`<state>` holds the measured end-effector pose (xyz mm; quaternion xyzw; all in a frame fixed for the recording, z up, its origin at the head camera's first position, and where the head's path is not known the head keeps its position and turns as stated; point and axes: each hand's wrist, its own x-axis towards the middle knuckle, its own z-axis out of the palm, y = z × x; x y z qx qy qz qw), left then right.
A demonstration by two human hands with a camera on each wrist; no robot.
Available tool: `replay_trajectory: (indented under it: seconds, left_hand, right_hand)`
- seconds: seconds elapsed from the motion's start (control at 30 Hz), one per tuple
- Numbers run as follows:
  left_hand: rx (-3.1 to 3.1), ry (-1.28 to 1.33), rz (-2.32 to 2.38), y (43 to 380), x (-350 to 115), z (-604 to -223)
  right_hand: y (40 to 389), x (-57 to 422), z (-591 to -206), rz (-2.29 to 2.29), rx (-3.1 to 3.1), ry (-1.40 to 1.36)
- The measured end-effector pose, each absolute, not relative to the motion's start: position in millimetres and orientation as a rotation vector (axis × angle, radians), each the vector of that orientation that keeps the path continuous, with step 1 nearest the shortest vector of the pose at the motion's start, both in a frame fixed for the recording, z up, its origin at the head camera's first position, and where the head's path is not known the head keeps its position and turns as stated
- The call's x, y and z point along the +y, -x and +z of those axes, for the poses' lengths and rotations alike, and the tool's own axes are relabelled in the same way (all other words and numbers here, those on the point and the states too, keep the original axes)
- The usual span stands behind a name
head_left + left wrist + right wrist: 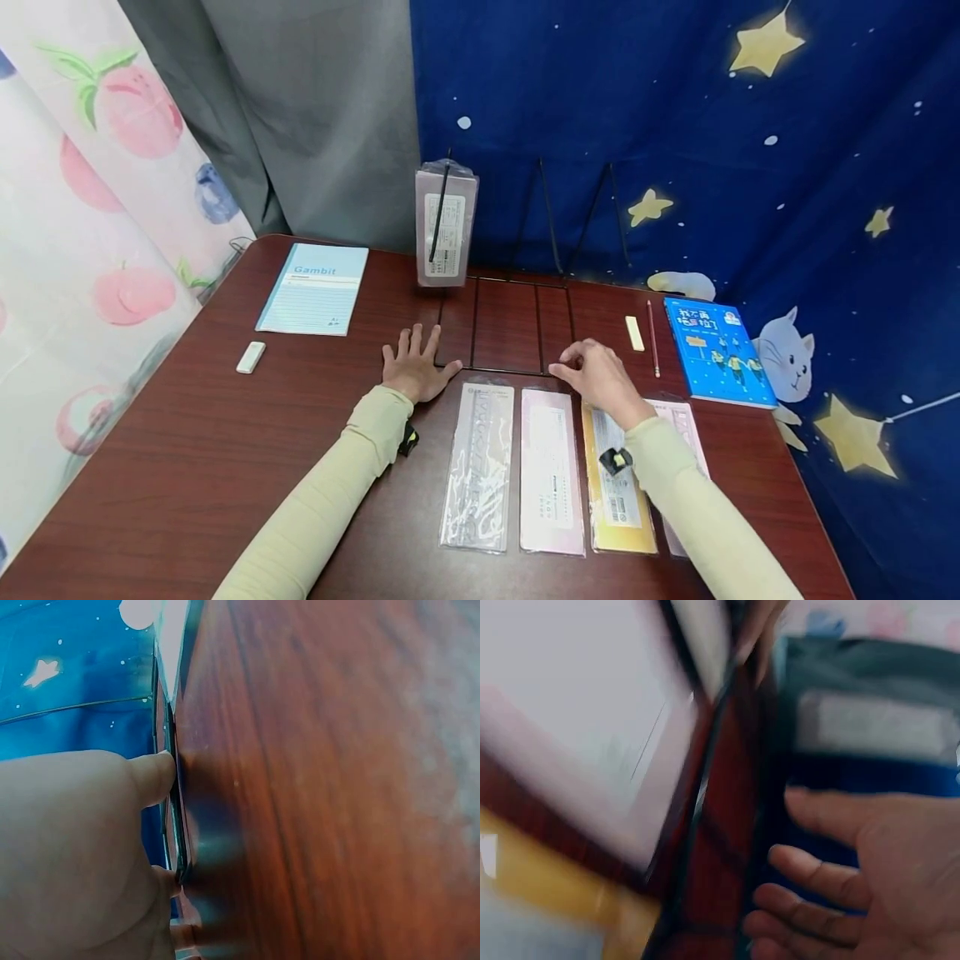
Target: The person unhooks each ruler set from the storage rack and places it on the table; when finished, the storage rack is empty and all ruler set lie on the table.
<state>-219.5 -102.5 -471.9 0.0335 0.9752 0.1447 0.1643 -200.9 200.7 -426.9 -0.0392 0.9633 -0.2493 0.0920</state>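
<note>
I have the sleeved left forearm (pixel 322 504) stretched forward and inward, its left hand (pixel 416 367) laid palm down with four fingers fanned away from the body and the thumb pointing out to the right. The right forearm (pixel 705 508) angles in from the lower right, and I see the right hand (pixel 596 375) (my right wrist view is rather blurred) with fingers loosely bent and the thumb apart from them.

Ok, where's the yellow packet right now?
In the head view, right of centre, the yellow packet lies on the table between the left pink packet and right pink packet, partly hidden by the right sleeve.
</note>
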Motion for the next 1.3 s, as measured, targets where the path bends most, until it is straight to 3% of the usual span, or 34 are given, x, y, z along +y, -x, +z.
replay_trajectory:
  seconds: [0.3,0.77,1.3]
  left_hand:
    - [2.775,-0.087,0.420,218,-102,-469]
    - [2.822,-0.112,0.458,223,-106,-472]
    - [2.904,-0.155,1.816,292,-172,-444]
  right_hand:
    - [241,228,-461,-0.567,2.757,0.262]
    - [245,224,-469,-0.462,2.754,0.214]
    - [245,224,-469,-0.463,2.742,0.175]
